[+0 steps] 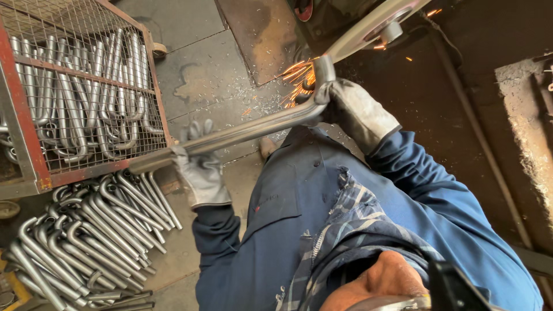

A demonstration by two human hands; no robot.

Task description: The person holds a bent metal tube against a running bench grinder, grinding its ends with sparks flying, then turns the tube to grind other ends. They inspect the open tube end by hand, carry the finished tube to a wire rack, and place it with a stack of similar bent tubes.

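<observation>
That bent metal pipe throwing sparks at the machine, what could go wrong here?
Sparks fly right beside the gloved right hand and toward the blue jacket, so a burn seems possible. The bent pipe is long and held only by the right hand and the left hand; if it catches, it might jerk loose. The loose pile of pipes on the floor close by could trip someone.

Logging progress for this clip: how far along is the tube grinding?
Done or waiting cannot be told apart: bent tubes fill the wire cage cart and another pile of bent tubes lies on the floor. In hand: the left hand and right hand grip one bent steel tube, its end throwing sparks at the grinder. How many remain is unclear.
</observation>
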